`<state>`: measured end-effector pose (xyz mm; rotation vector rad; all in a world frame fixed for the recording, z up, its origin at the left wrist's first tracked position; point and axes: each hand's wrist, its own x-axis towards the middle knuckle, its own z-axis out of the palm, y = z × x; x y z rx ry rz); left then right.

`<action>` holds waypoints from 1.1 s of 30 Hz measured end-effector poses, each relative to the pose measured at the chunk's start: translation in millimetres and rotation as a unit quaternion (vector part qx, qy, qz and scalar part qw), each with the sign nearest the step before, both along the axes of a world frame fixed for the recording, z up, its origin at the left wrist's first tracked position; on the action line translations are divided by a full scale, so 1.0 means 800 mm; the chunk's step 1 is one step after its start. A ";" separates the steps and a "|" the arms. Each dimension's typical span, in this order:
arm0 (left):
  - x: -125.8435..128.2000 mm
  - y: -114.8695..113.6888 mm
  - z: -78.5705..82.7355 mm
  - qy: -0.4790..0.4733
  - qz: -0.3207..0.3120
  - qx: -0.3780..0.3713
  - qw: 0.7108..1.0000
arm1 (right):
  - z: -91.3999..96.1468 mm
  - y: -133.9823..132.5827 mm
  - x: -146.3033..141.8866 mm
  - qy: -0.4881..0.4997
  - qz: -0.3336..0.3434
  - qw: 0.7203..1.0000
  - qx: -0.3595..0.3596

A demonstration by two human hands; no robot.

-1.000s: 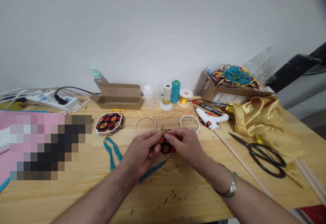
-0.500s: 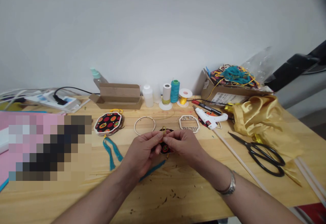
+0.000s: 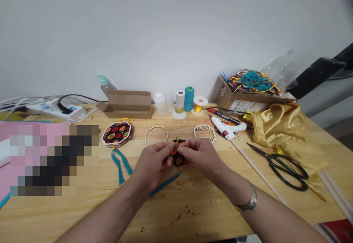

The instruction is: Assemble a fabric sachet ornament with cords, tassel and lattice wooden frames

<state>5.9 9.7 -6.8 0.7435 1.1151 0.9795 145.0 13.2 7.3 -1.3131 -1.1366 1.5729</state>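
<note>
Both hands meet over a pendant [image 3: 179,160] of black fabric with red and orange motifs and a pale rim. At its top edge a thin yellow cord [image 3: 177,139] forms a small loop. My left hand [image 3: 154,160] pinches the cord between thumb and forefinger. From the other side, my right hand [image 3: 201,158] has thumb and forefinger pressed together on the same cord. A teal tassel [image 3: 165,185] hangs from the pendant's lower end and lies on the table. The fingers hide part of the pendant.
A stack of similar pendants [image 3: 117,133] lies at left. Behind the hands are a wooden ring [image 3: 146,137], a lattice frame [image 3: 204,126] and thread spools [image 3: 189,99]. A glue gun [image 3: 231,128], black scissors [image 3: 289,165], gold cloth [image 3: 286,125] and a filled box [image 3: 242,105] occupy the right.
The fingertips of my hands have moved slightly apart, and more of the pendant's fabric shows between them. Things on the table have stayed in place.
</note>
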 end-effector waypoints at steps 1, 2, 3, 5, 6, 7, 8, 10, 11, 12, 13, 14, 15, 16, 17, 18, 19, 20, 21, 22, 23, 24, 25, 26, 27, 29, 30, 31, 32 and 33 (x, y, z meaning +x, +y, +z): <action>0.000 0.000 0.000 0.002 0.001 0.000 1.000 | 0.000 0.000 0.000 -0.003 0.000 1.000 -0.001; 0.000 0.000 0.001 0.003 0.002 0.001 1.000 | -0.001 0.001 0.001 -0.006 -0.001 1.000 -0.002; 0.000 0.000 0.001 0.003 0.002 0.001 1.000 | -0.001 0.001 0.001 -0.009 -0.002 1.000 -0.001; 0.000 0.000 0.001 0.002 0.003 0.001 1.000 | -0.002 0.001 0.001 -0.012 0.000 1.000 0.004; 0.000 0.000 0.001 0.001 0.004 0.001 1.000 | -0.002 0.000 0.001 -0.011 0.005 1.000 0.007; 0.000 0.000 0.001 0.002 0.004 0.001 1.000 | -0.002 0.000 0.001 -0.009 0.010 1.000 0.010; 0.000 0.000 0.001 0.002 0.005 0.001 1.000 | -0.002 0.000 0.001 -0.008 0.016 1.000 0.012; 0.000 0.000 0.001 0.003 0.006 0.002 1.000 | 0.000 -0.001 0.001 -0.005 0.021 1.000 0.010; 0.000 0.000 0.002 0.004 0.005 0.002 1.000 | 0.000 -0.001 0.001 -0.004 0.021 1.000 0.009; 0.000 0.000 0.003 0.005 0.005 0.002 1.000 | 0.001 -0.001 0.000 -0.003 0.018 1.000 0.008; 0.000 0.000 0.003 0.006 0.005 0.002 1.000 | 0.001 -0.001 0.000 -0.003 0.015 1.000 0.008; 0.000 0.000 0.004 0.008 0.005 0.002 1.000 | 0.001 0.000 0.000 -0.002 0.013 1.000 0.007; 0.000 0.000 0.004 0.012 0.005 0.003 1.000 | 0.001 0.000 0.000 -0.002 0.014 1.000 0.006; 0.001 0.000 0.004 0.019 0.006 0.005 1.000 | 0.000 0.000 0.000 -0.005 0.015 1.000 0.007; 0.001 0.000 0.005 0.029 0.008 0.010 0.999 | -0.001 0.000 0.001 -0.013 0.013 1.000 0.016; 0.001 -0.001 0.005 0.043 0.009 0.017 0.999 | -0.003 -0.001 0.002 -0.033 0.005 0.999 0.040; 0.001 -0.001 0.005 0.061 0.009 0.026 0.998 | -0.004 -0.001 0.004 -0.064 -0.009 0.995 0.081; 0.001 -0.002 0.006 0.082 0.008 0.037 0.996 | -0.005 -0.002 0.006 -0.103 -0.026 0.985 0.138; 0.000 -0.002 0.006 0.108 0.004 0.047 0.993 | -0.005 -0.002 0.008 -0.142 -0.040 0.968 0.204; 0.000 -0.003 0.007 0.139 -0.004 0.060 0.988 | -0.006 -0.003 0.010 -0.174 -0.044 0.946 0.269; -0.001 -0.004 0.008 0.172 -0.014 0.073 0.982 | -0.006 -0.003 0.012 -0.198 -0.036 0.924 0.327; -0.001 -0.005 0.010 0.204 -0.023 0.086 0.975 | -0.006 -0.002 0.014 -0.212 -0.018 0.904 0.371; -0.002 -0.005 0.011 0.232 -0.032 0.098 0.967 | -0.006 -0.002 0.016 -0.222 0.005 0.888 0.403; -0.002 -0.006 0.012 0.253 -0.038 0.109 0.961 | -0.006 -0.001 0.017 -0.233 0.030 0.875 0.423; -0.003 -0.006 0.013 0.266 -0.043 0.119 0.956 | -0.007 0.000 0.018 -0.246 0.051 0.865 0.434; -0.002 -0.006 0.014 0.274 -0.048 0.131 0.952 | -0.009 0.002 0.018 -0.275 0.076 0.852 0.440; -0.002 -0.006 0.014 0.273 -0.049 0.134 0.951 | -0.010 0.003 0.018 -0.287 0.082 0.847 0.439; -0.002 -0.006 0.014 0.271 -0.049 0.136 0.952 | -0.011 0.003 0.018 -0.297 0.085 0.844 0.439; -0.002 -0.005 0.014 0.270 -0.048 0.136 0.952 | -0.012 0.003 0.018 -0.304 0.084 0.840 0.440; -0.001 -0.005 0.014 0.268 -0.047 0.135 0.953 | -0.013 0.003 0.018 -0.310 0.082 0.837 0.443</action>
